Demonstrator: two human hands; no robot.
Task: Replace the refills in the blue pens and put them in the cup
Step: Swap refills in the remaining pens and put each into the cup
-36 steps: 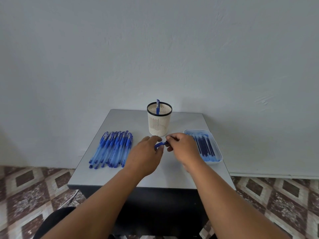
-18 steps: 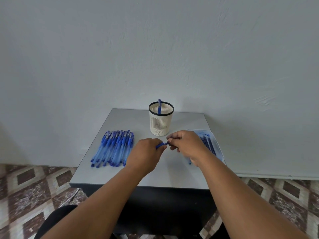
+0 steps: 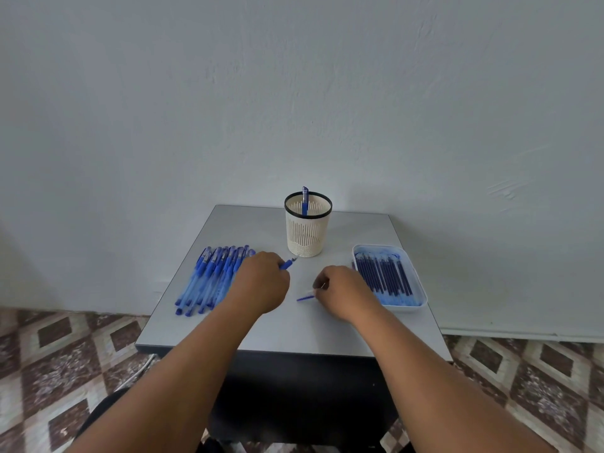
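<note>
Grey table (image 3: 294, 328) against pale wall (image 3: 294, 93), over patterned floor tiles (image 3: 58, 348).

One cup (image 3: 308, 231) stood on the desk (image 3: 294, 328) holding one pen (image 3: 305, 198), one tray (image 3: 420, 291) carried roughly ten refills (image 3: 385, 277), about ten pens (image 3: 209, 279) lay in a row, and two hands held one piece each.
</note>
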